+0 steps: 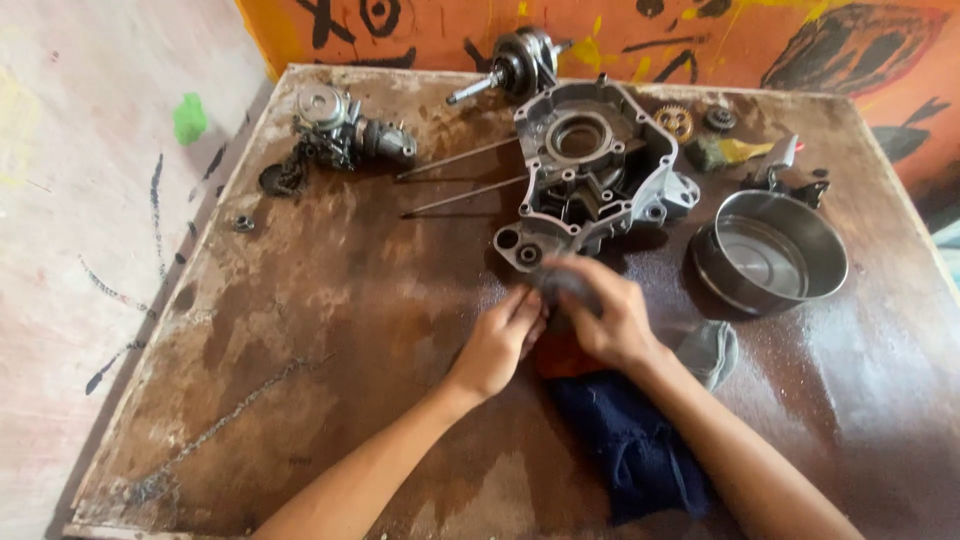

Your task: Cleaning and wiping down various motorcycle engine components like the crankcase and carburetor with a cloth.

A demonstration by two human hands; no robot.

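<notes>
Together, both hands met just below the crankcase half: right hand fingers clamped on a small grey part, perhaps cloth-wrapped, left hand fingers pressed together touching it.

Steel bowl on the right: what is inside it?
The steel bowl shows only its bare, shiny bottom; no parts are visible inside. The near inner wall is hidden behind the rim. A dark bracket sits just behind it, partly covered.
</notes>
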